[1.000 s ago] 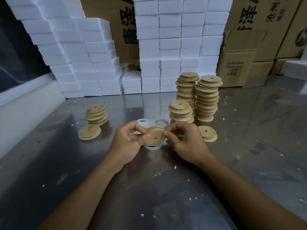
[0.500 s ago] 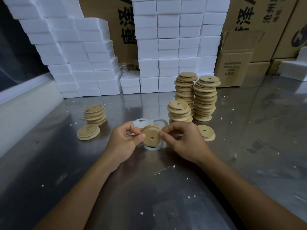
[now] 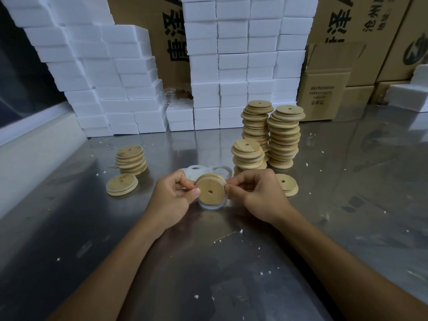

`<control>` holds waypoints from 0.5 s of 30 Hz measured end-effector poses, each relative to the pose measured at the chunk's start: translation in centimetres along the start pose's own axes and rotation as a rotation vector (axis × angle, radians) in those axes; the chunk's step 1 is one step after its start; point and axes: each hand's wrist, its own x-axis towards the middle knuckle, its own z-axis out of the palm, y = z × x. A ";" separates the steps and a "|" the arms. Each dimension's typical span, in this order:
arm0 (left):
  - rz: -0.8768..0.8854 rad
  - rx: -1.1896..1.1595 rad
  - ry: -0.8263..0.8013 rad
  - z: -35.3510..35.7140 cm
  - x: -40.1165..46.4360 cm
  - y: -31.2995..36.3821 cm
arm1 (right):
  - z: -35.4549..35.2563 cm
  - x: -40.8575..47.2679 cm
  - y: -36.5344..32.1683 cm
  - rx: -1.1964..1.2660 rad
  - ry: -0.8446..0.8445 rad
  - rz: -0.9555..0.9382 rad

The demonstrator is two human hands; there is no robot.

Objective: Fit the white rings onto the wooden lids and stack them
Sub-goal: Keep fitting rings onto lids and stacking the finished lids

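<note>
I hold a round wooden lid (image 3: 211, 191) with a small centre hole upright above the steel table. My left hand (image 3: 172, 200) pinches its left edge and my right hand (image 3: 257, 193) pinches its right edge. A white ring (image 3: 212, 206) hangs loosely around the lid's lower rim. More white rings (image 3: 196, 170) lie on the table just behind my hands. To the left stand a short stack of lids (image 3: 130, 159) and a single lid (image 3: 122, 184). To the right are a low stack (image 3: 247, 156), two tall stacks (image 3: 286, 135) and one loose lid (image 3: 286, 184).
White foam boxes (image 3: 231, 66) are piled high along the back of the steel table (image 3: 208, 262), with cardboard cartons (image 3: 324, 89) behind and to the right. A pale wall ledge (image 3: 34, 149) runs along the left side. White foam crumbs are scattered over the table.
Both hands stay at the lid; my fingers have shifted slightly around its rim as they work the white ring, and the lid has tilted a little more towards me.
</note>
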 end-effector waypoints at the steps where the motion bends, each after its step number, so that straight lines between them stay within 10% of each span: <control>1: -0.004 -0.001 0.003 0.0 0.0 0.0 | 0.0 0.0 0.0 0.010 -0.006 0.002; 15: 0.003 0.029 -0.031 0.4 -0.3 0.3 | 0.4 0.1 0.2 0.188 -0.001 0.134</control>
